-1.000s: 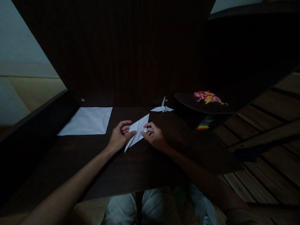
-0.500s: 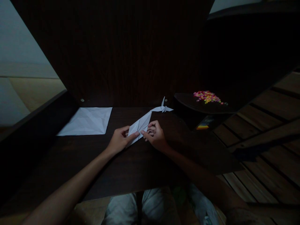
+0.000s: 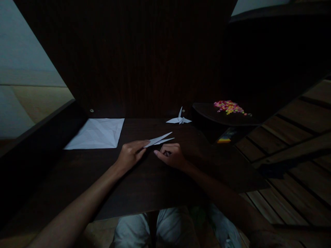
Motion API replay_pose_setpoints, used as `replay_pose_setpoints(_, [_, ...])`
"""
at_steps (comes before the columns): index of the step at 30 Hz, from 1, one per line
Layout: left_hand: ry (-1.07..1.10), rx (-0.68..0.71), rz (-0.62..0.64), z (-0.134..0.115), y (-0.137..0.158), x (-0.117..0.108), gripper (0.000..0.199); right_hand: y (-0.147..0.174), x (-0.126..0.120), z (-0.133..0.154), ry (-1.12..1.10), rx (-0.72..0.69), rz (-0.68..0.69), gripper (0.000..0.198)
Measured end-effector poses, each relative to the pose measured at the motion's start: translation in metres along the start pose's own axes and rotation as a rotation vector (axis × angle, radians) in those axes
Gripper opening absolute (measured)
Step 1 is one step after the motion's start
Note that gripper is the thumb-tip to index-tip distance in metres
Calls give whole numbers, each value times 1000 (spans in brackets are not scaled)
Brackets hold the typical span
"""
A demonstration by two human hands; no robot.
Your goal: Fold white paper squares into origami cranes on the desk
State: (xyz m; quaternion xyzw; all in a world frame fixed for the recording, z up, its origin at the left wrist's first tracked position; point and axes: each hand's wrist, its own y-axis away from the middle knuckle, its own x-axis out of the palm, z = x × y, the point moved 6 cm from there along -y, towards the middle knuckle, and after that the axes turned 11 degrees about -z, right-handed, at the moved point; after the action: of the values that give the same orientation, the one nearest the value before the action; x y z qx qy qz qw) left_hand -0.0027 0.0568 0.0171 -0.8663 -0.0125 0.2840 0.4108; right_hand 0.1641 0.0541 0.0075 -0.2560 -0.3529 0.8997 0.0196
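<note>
My left hand pinches a folded piece of white origami paper at its left end. Seen nearly edge-on, the paper splits into two narrow points directed up and to the right. Just below those points is my right hand, its fingers curled in and its thumb extended toward the left; nothing shows in it, and it appears apart from the paper. Behind the hands a finished white paper crane stands near the back panel, wings spread and one point upright.
A creased white paper sheet lies at the left of the dark desk. On a rounded corner shelf at the right sits a heap of small colourful pieces. A tall dark panel rises behind the desk.
The folded paper has turned from showing its broad face to nearly edge-on, its two points now apart. My right hand has let go of it and moved slightly down.
</note>
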Motion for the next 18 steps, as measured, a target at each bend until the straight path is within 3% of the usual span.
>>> replay_pose_setpoints(3, [-21, 82, 79, 2, 3, 6, 27, 1, -6, 8, 74, -141, -46, 35])
replay_pose_setpoints(8, [-97, 149, 195, 3, 7, 17, 27, -1, -14, 17, 235, -256, -42, 20])
replay_pose_setpoints(14, [-169, 142, 353, 8, 13, 28, 29, 2, 1, 15, 233, -357, 207, 14])
replay_pose_setpoints(18, [-130, 102, 389, 12, 14, 30, 37, 7, 11, 8, 186, -380, 312, 8])
